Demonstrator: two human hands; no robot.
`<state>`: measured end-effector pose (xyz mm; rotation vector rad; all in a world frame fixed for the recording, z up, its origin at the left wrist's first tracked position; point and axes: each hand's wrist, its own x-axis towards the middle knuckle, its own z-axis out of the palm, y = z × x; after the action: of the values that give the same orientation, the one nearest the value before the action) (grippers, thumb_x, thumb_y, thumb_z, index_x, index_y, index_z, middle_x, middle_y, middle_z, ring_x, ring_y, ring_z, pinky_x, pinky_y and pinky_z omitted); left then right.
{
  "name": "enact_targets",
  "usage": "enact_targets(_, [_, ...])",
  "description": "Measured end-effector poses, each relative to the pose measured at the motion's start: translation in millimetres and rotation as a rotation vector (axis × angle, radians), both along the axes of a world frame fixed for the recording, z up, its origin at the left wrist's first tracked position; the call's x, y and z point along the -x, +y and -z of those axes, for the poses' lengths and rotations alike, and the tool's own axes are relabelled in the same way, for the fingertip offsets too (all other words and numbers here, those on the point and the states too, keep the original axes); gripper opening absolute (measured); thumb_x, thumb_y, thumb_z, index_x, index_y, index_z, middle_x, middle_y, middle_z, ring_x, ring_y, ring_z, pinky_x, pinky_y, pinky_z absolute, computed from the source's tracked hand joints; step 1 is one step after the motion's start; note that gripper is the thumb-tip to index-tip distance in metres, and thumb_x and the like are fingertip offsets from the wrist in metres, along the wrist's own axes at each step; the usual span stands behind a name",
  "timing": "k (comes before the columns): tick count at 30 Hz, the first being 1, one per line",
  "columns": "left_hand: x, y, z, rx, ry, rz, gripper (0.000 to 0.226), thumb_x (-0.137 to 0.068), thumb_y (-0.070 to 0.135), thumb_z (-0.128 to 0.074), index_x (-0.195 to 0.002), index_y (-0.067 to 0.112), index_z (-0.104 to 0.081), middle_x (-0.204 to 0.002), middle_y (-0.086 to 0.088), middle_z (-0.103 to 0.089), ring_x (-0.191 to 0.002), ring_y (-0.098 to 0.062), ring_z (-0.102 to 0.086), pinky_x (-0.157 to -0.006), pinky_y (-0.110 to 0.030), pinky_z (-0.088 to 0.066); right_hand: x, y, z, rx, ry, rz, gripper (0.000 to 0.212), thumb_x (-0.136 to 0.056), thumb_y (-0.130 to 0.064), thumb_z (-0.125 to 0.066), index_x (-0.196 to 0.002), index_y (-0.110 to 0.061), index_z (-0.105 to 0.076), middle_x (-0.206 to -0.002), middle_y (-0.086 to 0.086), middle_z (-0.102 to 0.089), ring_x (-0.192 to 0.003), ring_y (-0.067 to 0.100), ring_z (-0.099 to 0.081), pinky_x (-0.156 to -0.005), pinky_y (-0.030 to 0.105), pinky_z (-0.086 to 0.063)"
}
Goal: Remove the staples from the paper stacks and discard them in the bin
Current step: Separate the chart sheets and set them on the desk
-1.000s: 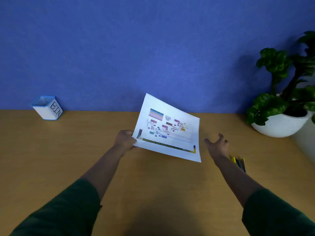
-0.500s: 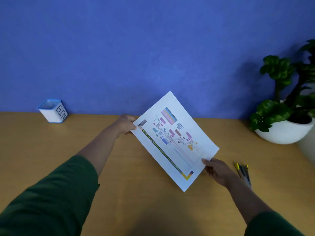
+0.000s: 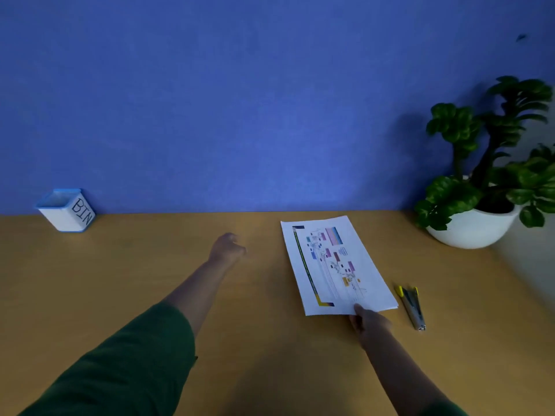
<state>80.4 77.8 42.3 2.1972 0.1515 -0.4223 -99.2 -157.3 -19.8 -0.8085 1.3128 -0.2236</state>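
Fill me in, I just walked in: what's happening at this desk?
A person in green sleeves is working at a wooden desk. The right hand pinches the near edge of a printed paper stack lying flat on the desk. The left hand reaches out over bare desk, holding nothing. A staple remover lies untouched just right of the paper, and the bin stands far left by the wall.

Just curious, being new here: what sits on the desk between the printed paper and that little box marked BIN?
Only the left hand, open and holding nothing. Otherwise the head view shows bare desk between the paper stack and the bin.
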Motion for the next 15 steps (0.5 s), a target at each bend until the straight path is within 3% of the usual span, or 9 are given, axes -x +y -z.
enact_targets(2, [3.2,-1.6,6.1,-0.004,0.016,0.003,0.046,-0.081,0.008,-0.067,-0.126,0.003,-0.055,-0.121,-0.023,-0.063,-0.108,-0.034,-0.063,-0.088,-0.037,-0.051,-1.0,-2.6,2.8,0.015,0.023,0.037,0.024,-0.084,-0.001,-0.065,-0.070,-0.004,-0.045,-0.116,0.021,-0.057,-0.069,0.022,-0.054,-0.053,0.027,-0.054])
enact_targets(4, [5.4,-3.1,11.0,-0.007,0.031,-0.005,0.045,-0.080,0.008,-0.068,-0.124,0.003,-0.057,-0.121,-0.023,-0.063,-0.108,-0.035,-0.063,-0.087,-0.038,-0.052,-2.8,-3.6,3.2,0.031,0.039,0.060,0.024,-0.084,-0.002,-0.065,-0.070,-0.005,-0.045,-0.120,0.021,-0.058,-0.068,0.021,-0.054,-0.061,0.029,-0.055])
enact_targets(6, [7.5,-4.3,15.0,-0.008,0.046,-0.004,0.045,-0.080,0.009,-0.068,-0.123,0.004,-0.057,-0.122,-0.022,-0.062,-0.109,-0.035,-0.063,-0.087,-0.039,-0.052,-5.7,-2.4,0.8,0.039,0.033,0.081,0.025,-0.083,-0.003,-0.066,-0.070,-0.005,-0.046,-0.118,0.022,-0.059,-0.084,0.027,-0.061,-0.075,0.032,-0.055])
enact_targets(9, [11.6,-4.8,18.6,-0.010,0.051,-0.013,0.044,-0.081,0.010,-0.068,-0.124,0.006,-0.057,-0.121,-0.020,-0.062,-0.108,-0.032,-0.063,-0.084,-0.034,-0.051,-11.8,0.2,-4.5,0.032,0.019,0.092,0.024,-0.084,-0.003,-0.066,-0.070,-0.007,-0.046,-0.111,0.020,-0.059,-0.104,0.032,-0.061,-0.079,0.032,-0.054])
enact_targets(13, [13.4,-2.4,24.1,0.013,0.074,-0.041,0.040,-0.081,0.008,-0.067,-0.121,0.005,-0.059,-0.120,-0.019,-0.062,-0.107,-0.033,-0.062,-0.079,-0.032,-0.048,-20.5,0.8,-6.4,0.036,0.037,0.058,0.022,-0.084,-0.006,-0.066,-0.071,-0.006,-0.049,-0.115,0.020,-0.061,-0.091,0.026,-0.062,-0.082,0.032,-0.055])
enact_targets(15, [13.8,-1.2,25.5,0.015,0.086,-0.043,0.040,-0.081,0.007,-0.066,-0.120,0.005,-0.059,-0.121,-0.016,-0.060,-0.109,-0.032,-0.060,-0.080,-0.032,-0.047,-25.9,1.2,-6.7,0.021,0.039,0.060,0.018,-0.084,-0.004,-0.066,-0.076,-0.004,-0.049,-0.118,0.020,-0.060,-0.100,0.028,-0.062,-0.085,0.034,-0.056])
